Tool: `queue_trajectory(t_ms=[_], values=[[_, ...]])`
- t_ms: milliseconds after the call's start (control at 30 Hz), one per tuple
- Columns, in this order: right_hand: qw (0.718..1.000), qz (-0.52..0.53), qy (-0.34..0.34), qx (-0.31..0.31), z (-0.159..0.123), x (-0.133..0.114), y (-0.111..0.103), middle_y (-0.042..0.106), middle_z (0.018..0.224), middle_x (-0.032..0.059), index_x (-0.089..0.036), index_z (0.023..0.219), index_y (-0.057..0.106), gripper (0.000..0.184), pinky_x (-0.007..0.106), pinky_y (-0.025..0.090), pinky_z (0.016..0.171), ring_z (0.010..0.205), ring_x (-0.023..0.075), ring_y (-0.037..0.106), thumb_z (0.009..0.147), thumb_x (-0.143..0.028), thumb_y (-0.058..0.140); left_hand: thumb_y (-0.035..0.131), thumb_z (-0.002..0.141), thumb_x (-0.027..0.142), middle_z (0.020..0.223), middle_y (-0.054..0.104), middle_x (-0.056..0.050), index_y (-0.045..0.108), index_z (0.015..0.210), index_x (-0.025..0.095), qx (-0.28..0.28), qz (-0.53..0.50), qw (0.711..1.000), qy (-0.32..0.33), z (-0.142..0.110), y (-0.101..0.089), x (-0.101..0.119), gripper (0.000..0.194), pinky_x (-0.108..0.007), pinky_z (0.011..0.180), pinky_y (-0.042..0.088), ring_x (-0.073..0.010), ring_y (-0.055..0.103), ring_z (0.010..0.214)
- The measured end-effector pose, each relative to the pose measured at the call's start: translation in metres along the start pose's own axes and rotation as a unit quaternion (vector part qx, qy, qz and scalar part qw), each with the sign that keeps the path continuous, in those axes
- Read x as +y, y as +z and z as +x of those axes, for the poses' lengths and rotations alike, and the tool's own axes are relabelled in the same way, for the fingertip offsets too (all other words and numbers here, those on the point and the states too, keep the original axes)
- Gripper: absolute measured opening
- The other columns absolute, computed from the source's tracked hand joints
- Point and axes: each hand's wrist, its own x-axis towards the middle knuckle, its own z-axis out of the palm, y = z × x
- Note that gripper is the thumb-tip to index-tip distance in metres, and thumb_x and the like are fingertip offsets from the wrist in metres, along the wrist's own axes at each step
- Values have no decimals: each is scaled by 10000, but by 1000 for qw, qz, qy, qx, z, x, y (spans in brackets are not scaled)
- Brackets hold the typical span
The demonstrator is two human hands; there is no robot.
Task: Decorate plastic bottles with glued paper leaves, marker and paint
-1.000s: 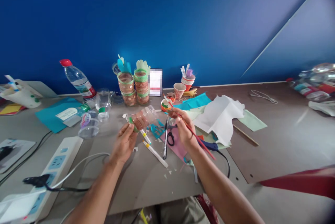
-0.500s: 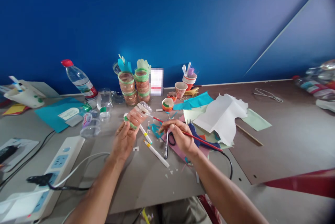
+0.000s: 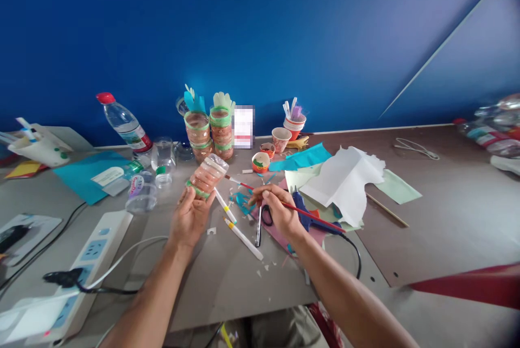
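My left hand (image 3: 192, 217) is closed around the lower end of a clear plastic bottle piece (image 3: 208, 174), tilted, with brown paint on its side and a green band near my fingers. In my right hand (image 3: 278, 208) is a red-handled paintbrush (image 3: 298, 210), its tip pointing left and a little apart from the bottle piece. Two white markers (image 3: 244, 238) with yellow bands lie below and between my hands. Under my right hand are a black pen (image 3: 259, 227) and scissors (image 3: 266, 216), partly hidden. A blue glue gun (image 3: 311, 218) lies beside my right wrist.
Two painted bottle containers (image 3: 197, 136) with paper leaves stand at the back. Small paint cups (image 3: 260, 162) sit right of them. White paper (image 3: 345, 174) lies to the right. A power strip (image 3: 91, 261), a red-capped bottle (image 3: 125, 126) and a clear cup (image 3: 141, 192) are on the left.
My left hand has turned the bottle piece and drawn it slightly left, so a gap now shows between it and the brush tip. My right hand has barely moved.
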Motion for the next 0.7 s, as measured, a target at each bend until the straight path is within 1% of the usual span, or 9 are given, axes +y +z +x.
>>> queue_trajectory(t_ms=[100,233,333,433,567,633,700], values=[[1000,15,-20,-15,-1,0,0,763,752,37,-227,892,762,262,307,526,654,668,173,665,901,-458,639,634,946,285,1127,781,-15,728,897,216,-11,5,1000,-15,-1,0,-2,127,-551,1250,249,-197,615,1279],[998,-15,-18,-57,-1,-1,2,765,770,49,-212,882,753,298,300,519,635,651,164,639,915,-479,626,521,1009,297,1188,771,-34,730,1046,229,-17,-23,998,-53,-1,1,-1,223,-584,1236,261,-213,579,1333],[998,-50,-15,-44,0,-1,2,759,751,53,-200,882,751,293,293,519,642,661,163,640,921,-457,617,397,1050,257,1169,778,-61,721,1099,220,11,-51,995,-84,0,2,4,330,-612,1221,274,-221,588,1329],[998,-58,-21,-33,-1,-1,1,757,742,50,-202,893,749,272,293,524,648,669,165,646,925,-437,614,314,1070,243,1137,788,-57,711,1147,223,39,-65,992,-98,0,7,6,404,-614,1227,259,-203,610,1302],[996,-52,-39,-68,-3,-4,2,764,790,57,-206,914,752,308,297,520,635,647,156,625,941,-466,590,305,1077,264,1150,787,-30,699,1187,249,18,-56,994,-88,-2,10,5,410,-565,1247,245,-168,615,1290],[995,-62,-42,-70,-2,-4,3,761,797,57,-204,907,752,318,294,517,633,636,149,615,944,-472,584,333,1069,254,1139,789,-35,703,1181,244,11,-50,995,-88,-2,9,4,387,-572,1241,253,-179,627,1275],[995,-72,-34,-56,-1,-2,3,754,769,52,-203,894,751,309,287,516,625,630,147,616,945,-460,586,347,1062,242,1130,791,-51,707,1168,229,15,-52,994,-93,-1,6,4,376,-596,1227,268,-202,641,1259]])
